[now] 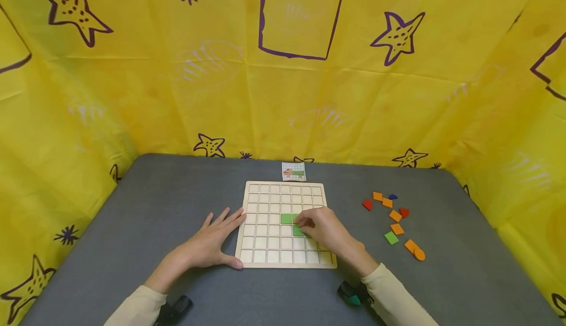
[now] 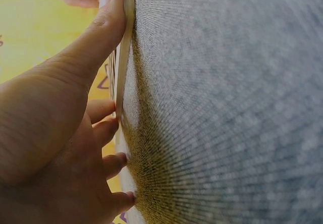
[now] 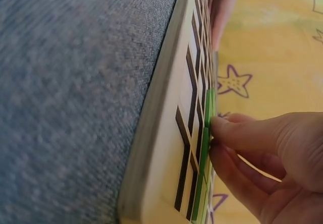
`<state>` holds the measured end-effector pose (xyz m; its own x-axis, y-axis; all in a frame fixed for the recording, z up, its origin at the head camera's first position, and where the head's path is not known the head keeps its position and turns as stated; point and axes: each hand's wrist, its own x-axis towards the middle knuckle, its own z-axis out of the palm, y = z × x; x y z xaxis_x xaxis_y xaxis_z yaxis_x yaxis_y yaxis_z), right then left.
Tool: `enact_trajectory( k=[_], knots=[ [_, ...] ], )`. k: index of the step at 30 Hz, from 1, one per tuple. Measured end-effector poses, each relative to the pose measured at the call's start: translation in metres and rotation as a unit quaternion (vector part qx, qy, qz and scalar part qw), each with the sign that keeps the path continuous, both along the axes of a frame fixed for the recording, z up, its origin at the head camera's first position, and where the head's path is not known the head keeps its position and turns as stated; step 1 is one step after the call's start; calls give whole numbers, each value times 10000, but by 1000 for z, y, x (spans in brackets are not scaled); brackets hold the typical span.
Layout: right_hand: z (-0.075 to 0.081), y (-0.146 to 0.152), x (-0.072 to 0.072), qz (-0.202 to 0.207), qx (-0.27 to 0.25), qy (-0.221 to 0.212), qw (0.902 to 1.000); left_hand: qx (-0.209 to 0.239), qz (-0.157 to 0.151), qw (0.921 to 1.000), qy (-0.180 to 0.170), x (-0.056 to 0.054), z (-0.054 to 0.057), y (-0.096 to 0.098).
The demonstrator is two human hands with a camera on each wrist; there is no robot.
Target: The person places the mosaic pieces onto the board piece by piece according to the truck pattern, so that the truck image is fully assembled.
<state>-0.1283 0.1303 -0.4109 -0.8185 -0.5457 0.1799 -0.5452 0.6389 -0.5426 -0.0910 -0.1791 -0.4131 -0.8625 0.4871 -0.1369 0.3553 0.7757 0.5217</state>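
Observation:
A pale wooden grid board (image 1: pixel 261 230) lies on the grey table. My left hand (image 1: pixel 204 245) rests along its left side, fingers spread, the thumb (image 2: pixel 108 12) against the edge near the front corner. My right hand (image 1: pixel 328 227) is over the board's right half, with thumb and fingers pinched together at a green square tile (image 3: pixel 209 108) in the grid. The fingertips partly hide that tile. Beside it sits another green tile (image 1: pixel 286 219), and one more green tile (image 1: pixel 298 230) lies in the row nearer me.
A small picture card (image 1: pixel 294 172) lies behind the board. To the right are scattered several orange tiles (image 1: pixel 397 229), a loose green tile (image 1: pixel 391 238), red pieces (image 1: pixel 367 205) and a blue piece (image 1: pixel 393 197). Yellow patterned cloth (image 1: pixel 283 100) hangs around the table.

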Motion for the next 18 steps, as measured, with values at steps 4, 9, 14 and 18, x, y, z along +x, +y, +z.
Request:
enact_trajectory(
  k=[4, 9, 14, 18],
  knots=[
    [0, 1, 1, 3, -67, -97, 9999, -26, -3, 10000, -25, 0, -1, 1],
    [0, 4, 2, 10, -189, -135, 9997, -10, -20, 10000, -41, -1, -2, 1],
    [1, 10, 2, -6, -385, -78, 9992, 3, -27, 10000, 16, 0, -2, -1],
    [3, 21, 3, -147, -405, -35, 9991, -4, -26, 10000, 9, -1, -2, -1]
  ],
)
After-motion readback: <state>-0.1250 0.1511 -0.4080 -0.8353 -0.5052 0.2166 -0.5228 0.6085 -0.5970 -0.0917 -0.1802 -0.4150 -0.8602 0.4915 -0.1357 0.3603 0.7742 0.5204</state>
